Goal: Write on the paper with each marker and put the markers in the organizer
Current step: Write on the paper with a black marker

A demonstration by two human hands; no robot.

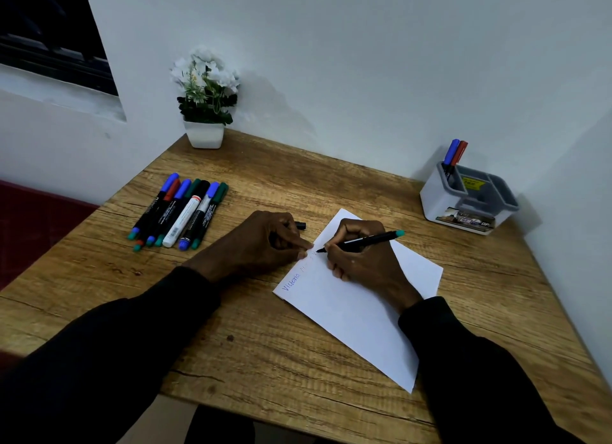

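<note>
The teal-ended marker [371,239] is pressing its tip to the paper [357,314] on the counter [265,344], the right grip [361,261] curling around it; the left grip [265,241] is holding a black cap [300,225], its fingertips [306,245] touching the paper's edge. Spare markers [180,211] are lying at left; a blue-and-red pair [455,152] is standing in the organizer [440,201].

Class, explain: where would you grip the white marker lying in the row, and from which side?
Pinch the white marker by its near end, coming from above and the desk's front edge. It lies flat, packed between neighbouring markers, so the barrel's sides are blocked.
</note>
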